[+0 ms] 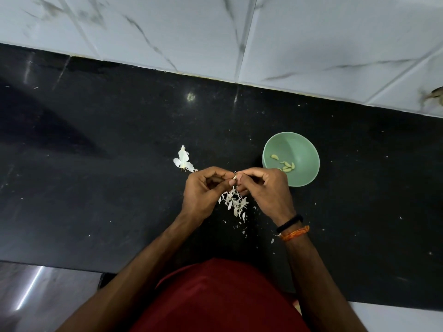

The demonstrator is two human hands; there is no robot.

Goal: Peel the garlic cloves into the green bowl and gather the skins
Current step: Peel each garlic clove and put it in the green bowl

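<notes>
Both hands, left hand (203,190) and right hand (266,188), pinch 1 garlic clove (236,176); best peel it over the skin pile (235,202), then drop it into the green bowl (304,149).

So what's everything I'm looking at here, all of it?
bowl: one, pale green, on the counter right of the hands
peeled cloves: about six, pale yellow, inside the bowl
skins: a loose pile, white, on the counter under the hands, bits scattered nearer the person
garlic husk: one, white, on the counter left of the hands
clove: one, whitish, pinched between both hands, mostly hidden
counter: one, black
wall tiles: white marbled, behind the counter
wristbands: two, black and orange, right wrist
shirt: red
left hand: fingers curled on the clove
right hand: fingers pinching the clove
</notes>
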